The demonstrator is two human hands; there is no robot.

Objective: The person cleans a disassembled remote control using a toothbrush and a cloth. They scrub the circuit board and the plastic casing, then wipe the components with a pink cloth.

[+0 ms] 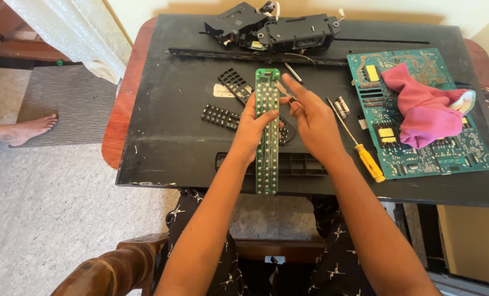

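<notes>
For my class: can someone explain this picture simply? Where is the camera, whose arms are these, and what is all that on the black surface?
The camera sits on a seated person's head, looking down at their own bare arms. The left hand holds a long green circuit strip upright in its grip. The right hand pinches a small tool against it; what kind is unclear. On the black panel lie dark rubber keypads, a yellow-handled screwdriver, a large green circuit board under a pink cloth, and black plastic parts.

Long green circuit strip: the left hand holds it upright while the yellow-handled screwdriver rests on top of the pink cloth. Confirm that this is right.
Not quite. The head view shows the yellow-handled screwdriver lying on the black panel, beside the pink cloth and apart from it, not on it. The left hand does hold the long green circuit strip.
</notes>
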